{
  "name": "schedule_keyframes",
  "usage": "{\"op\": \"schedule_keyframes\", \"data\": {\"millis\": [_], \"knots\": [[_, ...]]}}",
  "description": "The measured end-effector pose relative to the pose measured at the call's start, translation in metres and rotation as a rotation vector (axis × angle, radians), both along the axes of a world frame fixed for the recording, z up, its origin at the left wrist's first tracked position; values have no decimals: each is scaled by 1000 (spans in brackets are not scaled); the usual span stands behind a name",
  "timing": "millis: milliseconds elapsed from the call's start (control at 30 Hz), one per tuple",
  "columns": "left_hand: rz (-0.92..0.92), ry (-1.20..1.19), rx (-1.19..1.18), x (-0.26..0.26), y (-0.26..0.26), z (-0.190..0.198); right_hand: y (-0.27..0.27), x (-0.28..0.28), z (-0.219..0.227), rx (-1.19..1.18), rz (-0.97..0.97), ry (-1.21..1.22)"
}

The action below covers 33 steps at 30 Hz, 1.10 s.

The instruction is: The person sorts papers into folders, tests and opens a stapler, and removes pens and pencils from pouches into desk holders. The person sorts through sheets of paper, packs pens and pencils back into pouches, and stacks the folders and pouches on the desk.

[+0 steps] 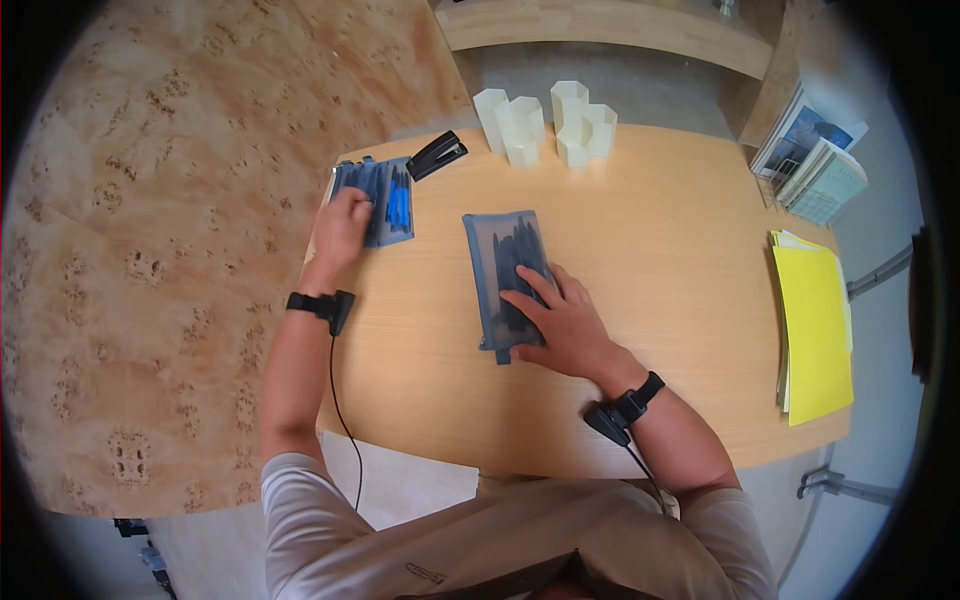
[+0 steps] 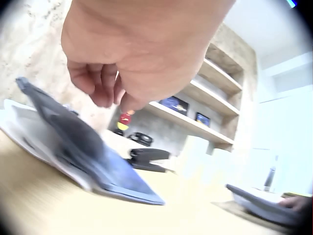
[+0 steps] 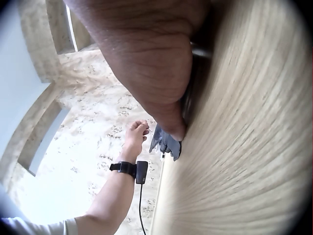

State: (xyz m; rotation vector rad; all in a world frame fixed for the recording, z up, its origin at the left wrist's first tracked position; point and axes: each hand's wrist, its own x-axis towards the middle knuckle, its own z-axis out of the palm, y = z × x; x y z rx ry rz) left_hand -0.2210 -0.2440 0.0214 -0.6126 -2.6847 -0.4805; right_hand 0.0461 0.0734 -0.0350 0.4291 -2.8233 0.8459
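Observation:
On the table's middle lies a see-through zip pouch (image 1: 484, 262) with blue-grey edging and a bundle of dark pens inside. My right hand (image 1: 575, 325) rests on it with fingers spread. At the left table edge are overlapping zip pouches (image 1: 383, 239), blue pens (image 1: 399, 200) showing through one. Just over them hovers my left hand (image 1: 340, 232), its fingers loosely bent and holding nothing. The left wrist view shows a gap between that hand and the uppermost pouch (image 2: 73, 129), whose far end tilts upward.
A black stapler (image 1: 437, 155) lies beyond the left pouches. Cream hexagonal pen holders (image 1: 522, 130) stand along the back edge. To the right are a yellow folder (image 1: 815, 330) and a wire rack with books (image 1: 825, 180). Shelves (image 1: 610, 30) rise behind the table.

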Motion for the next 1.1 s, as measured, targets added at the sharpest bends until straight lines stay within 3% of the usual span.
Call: {"op": "schedule_keyframes", "data": {"millis": [67, 167, 233, 333, 367, 400, 433, 500, 567, 633, 733, 867, 933, 967, 1033, 1100], "knots": [[-164, -493, 146, 44, 39, 4, 1, 0, 0, 2, -2, -5], [-167, -1227, 310, 107, 88, 9, -1, -2, -1, 13, 9, -17], [-361, -1239, 340, 131, 105, -4, 0, -3, 1, 26, 10, -29], [-352, -1083, 459, 144, 113, -21, 4, -4, 4, 16, 6, -20], [-352, -1077, 459, 142, 110, -20, 6, -7, 0, -138, -8, 25], [-359, -941, 486, 137, 103, -16, 7, -10, -5, -294, -22, 69], [-364, -808, 509, 133, 95, -12, 8, -12, -8, -298, -22, 71], [-351, -456, 425, 111, 73, -6, 8, -14, -16, -632, -140, 50], [-216, -411, 502, 88, 49, 9, 8, -16, -22, -661, -144, 50], [-160, -384, 635, 39, 14, -4, 9, -17, -23, -685, -152, 52], [-110, -244, 599, 4, -4, 8, 8, -15, -16, -660, -153, 66], [-31, -241, 577, -27, -13, 5, 11, -14, -9, -602, -153, 29], [74, -335, 367, -43, -23, -8, 11, -13, -9, -572, -134, 36], [74, -335, 371, -41, -22, -11, 10, -13, -8, -576, -138, 40], [323, -154, 43, -33, -18, -19, 11, -14, -8, -579, -141, 46], [310, -47, 26, -34, -23, -32, 11, -14, -10, -565, -137, 48]]}}
